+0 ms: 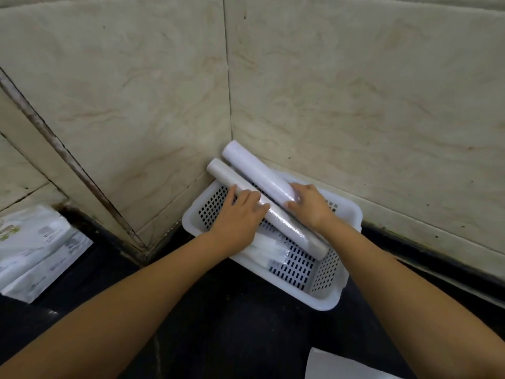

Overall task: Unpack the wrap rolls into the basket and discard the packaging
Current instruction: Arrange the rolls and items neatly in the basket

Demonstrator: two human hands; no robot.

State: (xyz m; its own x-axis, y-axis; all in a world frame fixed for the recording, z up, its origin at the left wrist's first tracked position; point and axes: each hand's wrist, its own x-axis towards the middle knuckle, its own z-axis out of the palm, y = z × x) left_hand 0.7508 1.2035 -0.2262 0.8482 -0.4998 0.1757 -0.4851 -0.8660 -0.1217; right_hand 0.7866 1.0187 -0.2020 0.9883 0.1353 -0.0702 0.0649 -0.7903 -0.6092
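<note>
At the counter's near edge lies a white sheet [336, 365], and white packages [35, 250] sit at its left edge. Further in, a white perforated basket [325, 299] stands in the back corner against the tiled wall [355, 91], flat packets [269, 250] on its floor. The left hand [237, 217] lies with fingers curled over the lower wrap roll [289, 228], and the right hand [308, 203] cups the end of the upper wrap roll [254, 168]; both rolls slant across the basket, their far ends past its rim.
</note>
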